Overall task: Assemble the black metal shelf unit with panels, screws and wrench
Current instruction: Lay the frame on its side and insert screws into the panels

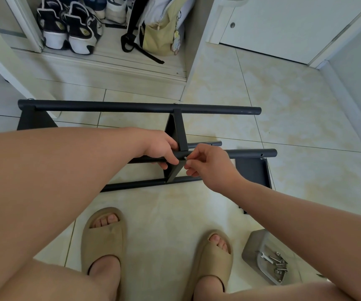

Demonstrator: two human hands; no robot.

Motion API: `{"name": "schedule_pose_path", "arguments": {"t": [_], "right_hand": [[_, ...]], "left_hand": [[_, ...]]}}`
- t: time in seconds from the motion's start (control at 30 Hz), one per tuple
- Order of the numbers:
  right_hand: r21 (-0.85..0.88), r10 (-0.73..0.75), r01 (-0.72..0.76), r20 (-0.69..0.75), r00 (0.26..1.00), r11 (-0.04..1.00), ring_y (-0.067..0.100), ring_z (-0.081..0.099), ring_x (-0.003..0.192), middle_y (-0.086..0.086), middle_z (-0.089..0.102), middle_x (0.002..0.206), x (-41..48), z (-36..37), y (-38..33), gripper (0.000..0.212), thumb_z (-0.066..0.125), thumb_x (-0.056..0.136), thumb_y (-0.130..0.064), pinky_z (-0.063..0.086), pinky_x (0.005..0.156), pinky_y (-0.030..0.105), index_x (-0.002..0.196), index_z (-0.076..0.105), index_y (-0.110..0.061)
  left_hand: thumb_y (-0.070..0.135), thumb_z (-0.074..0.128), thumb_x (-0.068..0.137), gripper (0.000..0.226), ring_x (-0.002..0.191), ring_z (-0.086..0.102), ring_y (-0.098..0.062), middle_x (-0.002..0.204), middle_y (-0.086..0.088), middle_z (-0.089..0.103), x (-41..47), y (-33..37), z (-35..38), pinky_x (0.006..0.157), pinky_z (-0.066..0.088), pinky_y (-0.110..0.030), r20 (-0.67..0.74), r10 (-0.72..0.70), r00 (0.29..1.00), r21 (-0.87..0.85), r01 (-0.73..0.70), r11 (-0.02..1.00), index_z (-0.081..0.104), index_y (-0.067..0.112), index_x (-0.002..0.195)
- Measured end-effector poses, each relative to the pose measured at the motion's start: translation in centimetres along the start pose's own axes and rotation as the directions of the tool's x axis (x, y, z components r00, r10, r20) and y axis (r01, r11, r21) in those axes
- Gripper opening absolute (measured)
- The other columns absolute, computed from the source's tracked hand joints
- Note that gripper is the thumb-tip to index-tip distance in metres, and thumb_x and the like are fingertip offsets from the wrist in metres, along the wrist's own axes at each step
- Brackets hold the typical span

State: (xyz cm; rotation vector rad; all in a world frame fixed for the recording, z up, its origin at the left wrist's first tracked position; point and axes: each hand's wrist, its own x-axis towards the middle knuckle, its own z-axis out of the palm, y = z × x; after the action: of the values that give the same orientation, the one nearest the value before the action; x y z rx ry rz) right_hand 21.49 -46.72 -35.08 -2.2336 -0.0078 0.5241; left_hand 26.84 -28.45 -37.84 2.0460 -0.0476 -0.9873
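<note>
The black metal shelf unit lies on its side on the tiled floor, with a far tube (131, 107), a near upper tube (251, 153) and a low tube (136, 185). A dark middle panel (178, 129) stands across them. My left hand (160, 148) grips the near tube just left of that panel. My right hand (210, 165) pinches a small silver screw (185, 158) at the joint of tube and panel. Another dark panel (252, 172) sits at the right end. A small wrench (266, 257) and loose screws (280, 267) lie in a grey tray (251, 246).
My two feet in tan slides (104, 237) stand close under the frame. Shoes (66, 27) and a yellow bag (160, 33) fill an open closet at the back. A white door (283, 27) stands at the back right, and a white wall edge runs along the right.
</note>
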Motion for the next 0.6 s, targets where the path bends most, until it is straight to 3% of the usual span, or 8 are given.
{"name": "schedule_pose_path", "arguments": {"t": [0.1, 0.3, 0.43, 0.6], "right_hand": [[0.047, 0.024, -0.024, 0.01, 1.0, 0.999, 0.018, 0.073, 0.071, 0.011, 0.074, 0.08, 0.08, 0.4, -0.07, 0.016, 0.062, 0.095, -0.003, 0.062, 0.08, 0.04, 0.082, 0.062, -0.013], [0.068, 0.029, -0.034, 0.084, 0.996, 0.997, 0.019, 0.073, 0.072, 0.01, 0.074, 0.08, -0.03, 0.78, -0.22, 0.018, 0.061, 0.097, -0.002, 0.063, 0.079, 0.039, 0.081, 0.06, -0.01], [0.095, 0.027, -0.039, 0.118, 0.993, 0.995, 0.022, 0.073, 0.073, 0.013, 0.074, 0.082, -0.13, 0.39, -0.05, 0.017, 0.061, 0.097, 0.001, 0.062, 0.081, 0.043, 0.082, 0.06, -0.009], [0.13, 0.057, -0.068, 0.088, 0.994, 0.989, 0.019, 0.069, 0.067, 0.012, 0.071, 0.081, -0.49, 0.66, -0.25, 0.019, 0.06, 0.097, 0.002, 0.063, 0.077, 0.038, 0.082, 0.059, -0.009]], "left_hand": [[0.015, 0.071, 0.09, 0.037, 0.075, 0.069, -0.015, 0.118, -0.004, 0.07, -0.18, -0.12, -0.08, 0.053, 0.045, -0.017, 0.03, -0.01, 1.0, 0.002, 0.01, 1.0, 0.064, 0.019, 0.127], [0.015, 0.071, 0.09, 0.031, 0.08, 0.07, -0.016, 0.113, -0.007, 0.07, -0.68, -0.65, -0.13, 0.063, 0.048, -0.025, 0.103, -0.03, 0.994, 0.019, 0.028, 0.999, 0.065, 0.021, 0.119], [0.015, 0.071, 0.09, 0.039, 0.078, 0.07, -0.013, 0.116, -0.005, 0.07, -0.74, -0.69, -0.14, 0.063, 0.049, -0.024, 0.107, -0.027, 0.994, 0.016, 0.026, 1.0, 0.063, 0.021, 0.128], [0.012, 0.07, 0.091, 0.044, 0.077, 0.07, -0.013, 0.118, -0.005, 0.07, -0.65, -0.7, -0.03, 0.06, 0.048, -0.022, 0.086, -0.031, 0.996, 0.009, 0.03, 1.0, 0.06, 0.02, 0.133]]}}
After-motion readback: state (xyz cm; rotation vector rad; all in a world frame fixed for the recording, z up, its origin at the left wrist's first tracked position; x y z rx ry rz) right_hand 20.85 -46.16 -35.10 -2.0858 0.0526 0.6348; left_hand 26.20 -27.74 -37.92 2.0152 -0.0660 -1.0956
